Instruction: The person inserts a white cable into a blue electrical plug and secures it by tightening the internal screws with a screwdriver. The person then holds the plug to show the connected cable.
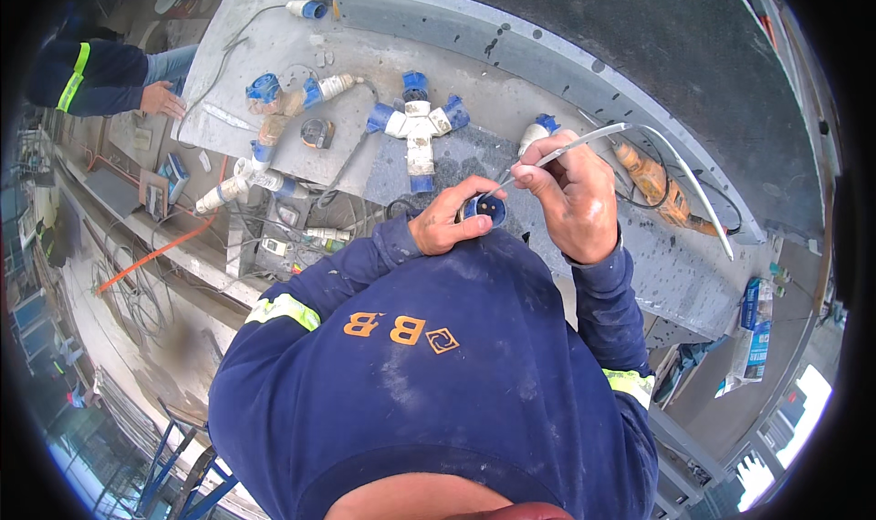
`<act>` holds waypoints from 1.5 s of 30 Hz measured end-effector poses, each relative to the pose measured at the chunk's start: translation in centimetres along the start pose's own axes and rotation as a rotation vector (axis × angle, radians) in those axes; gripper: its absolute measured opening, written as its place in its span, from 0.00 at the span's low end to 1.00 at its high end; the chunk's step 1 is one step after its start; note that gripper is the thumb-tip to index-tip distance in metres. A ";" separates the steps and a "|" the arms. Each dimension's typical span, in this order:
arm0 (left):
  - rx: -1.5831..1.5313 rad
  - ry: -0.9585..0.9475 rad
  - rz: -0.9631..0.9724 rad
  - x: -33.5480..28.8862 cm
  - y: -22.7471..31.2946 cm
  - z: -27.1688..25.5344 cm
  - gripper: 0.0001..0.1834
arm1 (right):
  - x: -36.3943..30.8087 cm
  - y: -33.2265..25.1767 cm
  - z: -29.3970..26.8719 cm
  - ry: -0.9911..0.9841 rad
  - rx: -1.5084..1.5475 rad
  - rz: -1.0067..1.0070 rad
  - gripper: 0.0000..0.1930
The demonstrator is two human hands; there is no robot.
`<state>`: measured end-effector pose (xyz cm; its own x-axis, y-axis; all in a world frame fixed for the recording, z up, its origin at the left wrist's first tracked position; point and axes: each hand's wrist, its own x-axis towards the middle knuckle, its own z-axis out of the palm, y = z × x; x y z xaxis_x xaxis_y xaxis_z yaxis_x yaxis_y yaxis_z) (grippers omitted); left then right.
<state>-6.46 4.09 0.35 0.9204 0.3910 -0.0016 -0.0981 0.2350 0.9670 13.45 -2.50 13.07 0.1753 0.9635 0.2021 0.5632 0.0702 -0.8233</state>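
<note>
The left hand (pixel 442 219), half-curled, seemingly steadies the round blue plastic connector (pixel 485 213) near the navy sweatshirt (pixel 456 365); the right hand (pixel 582 202) pinches the thin white strip (pixel 613 130), perhaps for fine control. Its tail arches right.

Smooth plastic plug (pixel 486 212), matt cloth sweatshirt (pixel 456 328)

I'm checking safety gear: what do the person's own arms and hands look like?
The long sleeves are navy blue, each with a reflective band in silver and yellow-green. The left hand and right hand wear no gloves; the right shows whitish smudges.
</note>
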 end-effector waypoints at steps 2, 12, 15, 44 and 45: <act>0.012 0.023 0.028 -0.3 0.0 0.1 0.28 | -0.1 -1.1 0.1 0.025 -0.036 0.004 0.14; -0.002 0.035 -0.014 -0.3 -0.2 0.2 0.30 | -1.1 -1.1 1.1 -0.002 0.227 0.193 0.14; -0.025 0.049 -0.013 -0.3 -0.4 0.2 0.29 | -1.0 -0.8 0.8 -0.016 0.304 0.260 0.10; 0.042 0.033 -0.017 0.2 -0.2 -0.2 0.33 | -2.1 -1.3 1.1 0.220 0.323 0.279 0.09; 0.042 0.033 -0.014 0.2 -0.2 -0.2 0.33 | -2.1 -1.2 1.0 0.185 0.302 0.285 0.09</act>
<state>-6.32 4.31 0.06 0.9086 0.4171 -0.0232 -0.0684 0.2033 0.9767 11.62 -4.32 13.14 0.4459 0.8950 0.0132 0.2156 -0.0930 -0.9721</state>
